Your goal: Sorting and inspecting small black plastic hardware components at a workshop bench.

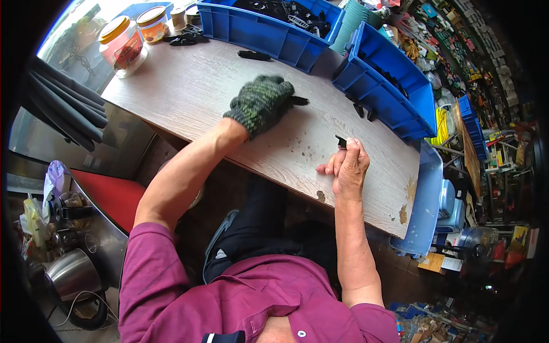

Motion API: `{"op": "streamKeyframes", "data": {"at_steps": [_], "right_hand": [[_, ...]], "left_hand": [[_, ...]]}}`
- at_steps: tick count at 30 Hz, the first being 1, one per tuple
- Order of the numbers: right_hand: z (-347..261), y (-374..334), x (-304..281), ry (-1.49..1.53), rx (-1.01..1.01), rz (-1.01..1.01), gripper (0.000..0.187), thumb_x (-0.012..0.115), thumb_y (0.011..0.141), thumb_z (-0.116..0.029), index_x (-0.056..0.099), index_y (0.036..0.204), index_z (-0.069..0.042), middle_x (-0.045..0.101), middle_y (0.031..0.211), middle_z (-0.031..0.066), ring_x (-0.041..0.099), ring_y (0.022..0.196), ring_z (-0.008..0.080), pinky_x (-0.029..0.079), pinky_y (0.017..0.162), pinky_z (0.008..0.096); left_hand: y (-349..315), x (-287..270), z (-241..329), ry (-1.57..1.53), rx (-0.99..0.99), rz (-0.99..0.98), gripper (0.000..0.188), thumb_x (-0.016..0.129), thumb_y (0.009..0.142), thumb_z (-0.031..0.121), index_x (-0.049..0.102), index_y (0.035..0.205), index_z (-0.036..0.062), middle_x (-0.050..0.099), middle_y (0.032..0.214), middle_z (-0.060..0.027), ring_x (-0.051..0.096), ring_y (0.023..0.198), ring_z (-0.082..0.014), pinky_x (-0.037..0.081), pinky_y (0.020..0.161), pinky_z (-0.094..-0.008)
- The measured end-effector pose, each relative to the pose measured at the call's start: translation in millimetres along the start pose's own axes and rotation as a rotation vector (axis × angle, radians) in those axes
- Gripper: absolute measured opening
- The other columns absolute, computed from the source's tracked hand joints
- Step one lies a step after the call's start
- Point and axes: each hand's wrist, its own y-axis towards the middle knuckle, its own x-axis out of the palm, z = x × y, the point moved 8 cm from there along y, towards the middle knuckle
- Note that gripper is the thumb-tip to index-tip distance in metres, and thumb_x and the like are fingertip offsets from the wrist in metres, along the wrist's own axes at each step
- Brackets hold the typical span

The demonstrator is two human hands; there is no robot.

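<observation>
While my gloved left hand presses flat on a small black part mid-tabletop, my bare right hand pinches another black piece in its fingertips near the front edge.

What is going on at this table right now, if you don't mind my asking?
A person sits at a wooden table. The gloved left hand presses on a small black part, while the bare right hand pinches another black piece at its fingertips. Two blue bins of black parts stand along the far edge, with jars at the left corner.
</observation>
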Motion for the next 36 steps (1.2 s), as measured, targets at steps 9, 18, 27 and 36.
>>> {"op": "streamKeyframes", "data": {"at_steps": [9,18,27,36], "right_hand": [[-4,-4,-9,0.122,-0.025,0.023,0.031,0.048,0.1,-0.029,0.046,0.079,-0.008,0.033,0.045,0.0016,0.034,0.036,0.0142,0.055,0.042,0.0407],[-7,-6,-8,0.119,-0.052,0.106,0.03,0.055,0.1,-0.027,0.048,0.074,-0.014,0.034,0.048,-0.0032,0.031,0.036,0.0107,0.036,0.037,0.0299],[-5,-9,-31,-0.067,-0.163,0.203,0.026,0.056,0.1,-0.02,0.048,0.075,-0.016,0.043,0.071,-0.0093,0.04,0.067,0.0029,0.035,0.058,0.0225],[-6,-8,-34,0.015,-0.06,0.232,0.03,0.054,0.098,-0.025,0.044,0.072,-0.013,0.038,0.063,-0.0055,0.041,0.053,0.009,0.046,0.053,0.0322]], "left_hand": [[-45,22,86,-0.746,-0.033,0.07,0.025,0.062,0.098,0.019,0.066,0.116,0.0016,0.07,0.105,-0.0204,0.068,0.095,-0.0376,0.054,0.081,-0.0421],[-41,43,87,-0.898,-0.12,-0.014,0.029,0.056,0.098,0.017,0.062,0.122,0.0026,0.066,0.117,-0.0188,0.064,0.105,-0.038,0.052,0.086,-0.0461],[-39,56,122,-1.012,-0.411,0.056,0.036,0.052,0.101,0.021,0.055,0.133,0.0041,0.068,0.112,-0.0232,0.069,0.093,-0.0378,0.053,0.083,-0.0462],[-27,24,78,-0.457,-0.175,0.151,0.042,0.06,0.097,0.042,0.063,0.13,0.0156,0.068,0.121,-0.0166,0.068,0.099,-0.0386,0.054,0.088,-0.0477]]}}
